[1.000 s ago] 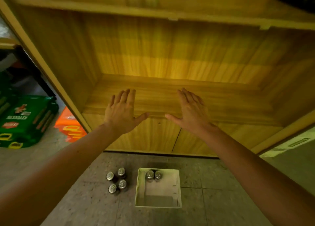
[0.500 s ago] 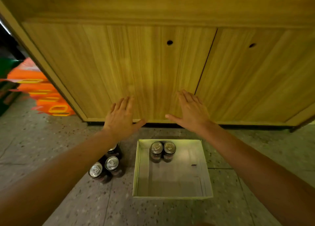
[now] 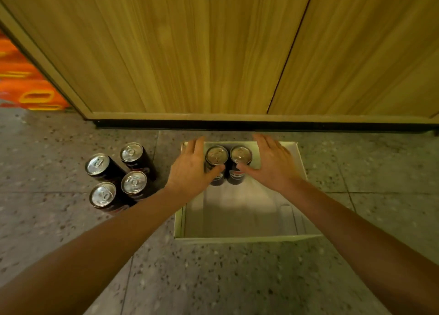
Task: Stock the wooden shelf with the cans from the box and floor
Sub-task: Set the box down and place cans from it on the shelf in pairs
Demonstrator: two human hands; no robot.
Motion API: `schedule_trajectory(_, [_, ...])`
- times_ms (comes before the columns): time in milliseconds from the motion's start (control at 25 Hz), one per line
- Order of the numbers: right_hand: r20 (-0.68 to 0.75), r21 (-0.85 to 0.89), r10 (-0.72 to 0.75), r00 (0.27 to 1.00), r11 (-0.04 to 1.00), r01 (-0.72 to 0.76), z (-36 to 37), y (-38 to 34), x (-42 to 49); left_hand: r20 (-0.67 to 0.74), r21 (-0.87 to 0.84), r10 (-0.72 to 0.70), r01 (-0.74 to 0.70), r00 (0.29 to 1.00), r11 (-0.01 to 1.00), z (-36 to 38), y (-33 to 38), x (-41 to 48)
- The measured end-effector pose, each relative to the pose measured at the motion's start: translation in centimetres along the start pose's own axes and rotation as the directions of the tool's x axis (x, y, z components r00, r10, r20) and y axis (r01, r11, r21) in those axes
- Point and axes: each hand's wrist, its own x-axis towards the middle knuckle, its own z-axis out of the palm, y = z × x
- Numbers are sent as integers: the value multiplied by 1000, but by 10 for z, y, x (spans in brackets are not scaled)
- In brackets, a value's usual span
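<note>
Two cans (image 3: 216, 155) are stood at the far wall of the box (image 3: 237, 238), flanked by the left hand (image 3: 190, 170) and right hand (image 3: 273, 167), both spread, nothing gripped. Squeezed unevenly, one could be toppled.

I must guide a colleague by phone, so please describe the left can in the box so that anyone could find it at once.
Before the wooden cabinet doors, a shallow white box lies on the speckled floor. Two dark cans stand side by side at its far wall. The wanted one is the left can, next to the left hand; its four look-alikes stand outside the box.
</note>
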Motion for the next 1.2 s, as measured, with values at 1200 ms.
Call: schedule_trajectory(1200, [-380,480,118,917,873,87,-452,-197,-11,-175,-519,-168,54,970,853,-453,232,8])
